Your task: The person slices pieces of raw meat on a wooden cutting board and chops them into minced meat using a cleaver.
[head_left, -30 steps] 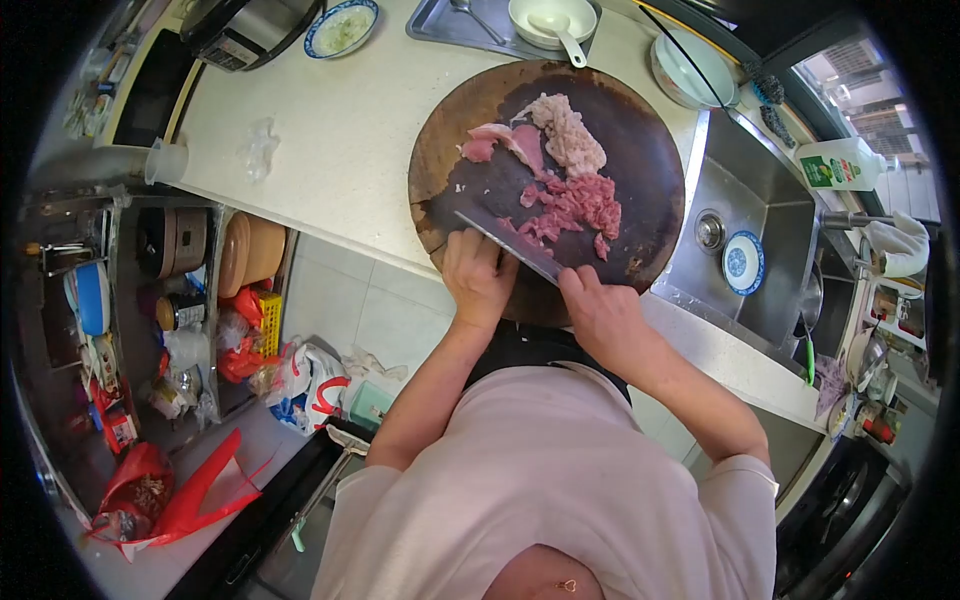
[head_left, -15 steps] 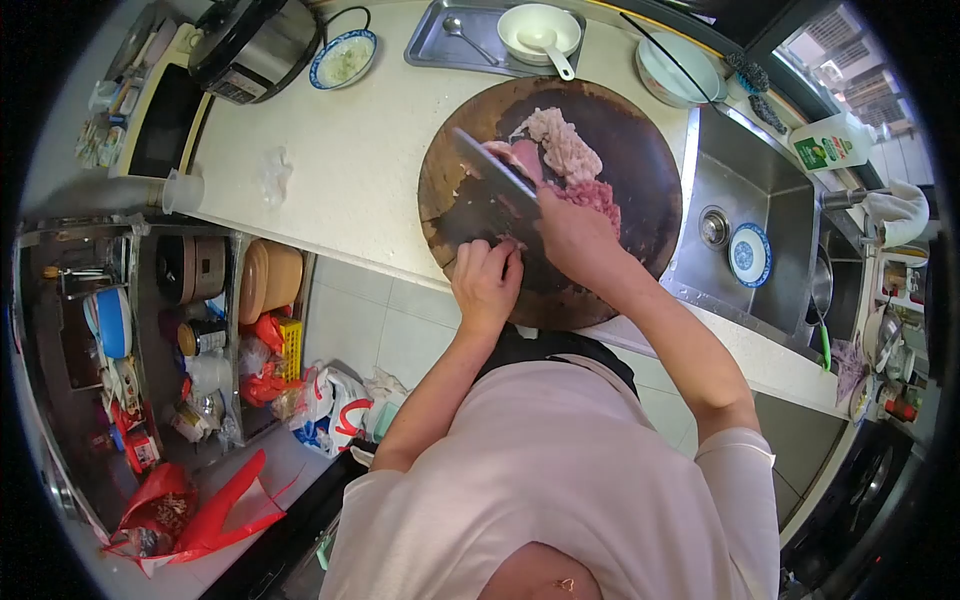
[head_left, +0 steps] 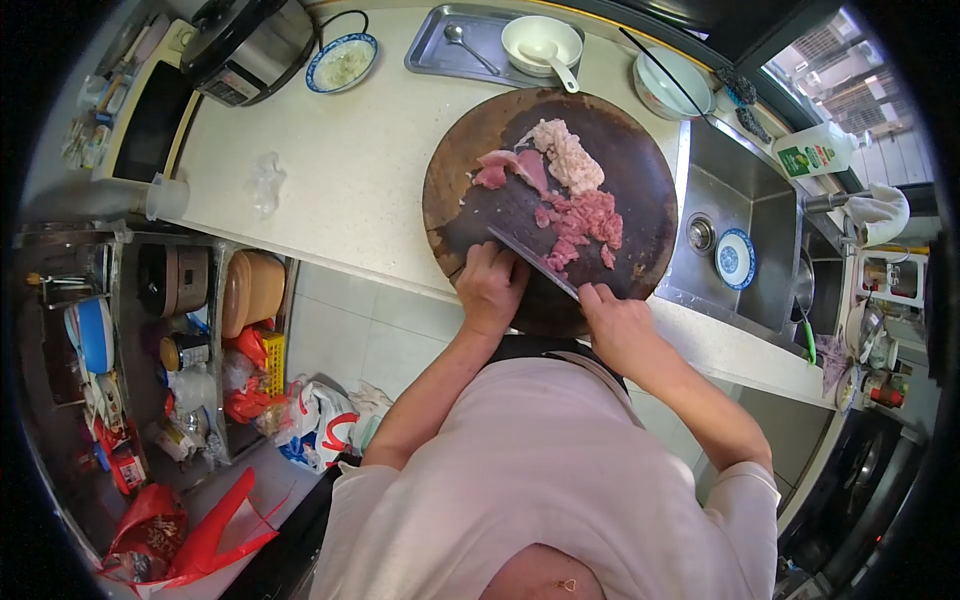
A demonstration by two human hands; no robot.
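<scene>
Currently: right hand [head_left: 625, 325] gripping a grey metal cleaver [head_left: 533, 262]; left hand [head_left: 492, 287], fingers curled, pressing beside its blade, red chopped meat [head_left: 585, 222] lying beyond.

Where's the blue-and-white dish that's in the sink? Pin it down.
In the head view, the dish lies at right in the metal sink, just right of the drain.

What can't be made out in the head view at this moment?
All in the head view:
Handle of the knife: covered by the right hand.
Anything under the left hand: hidden by its curled fingers.
Small print on the bottle: too small.
Part of the cooker: cut off by the top edge.
</scene>
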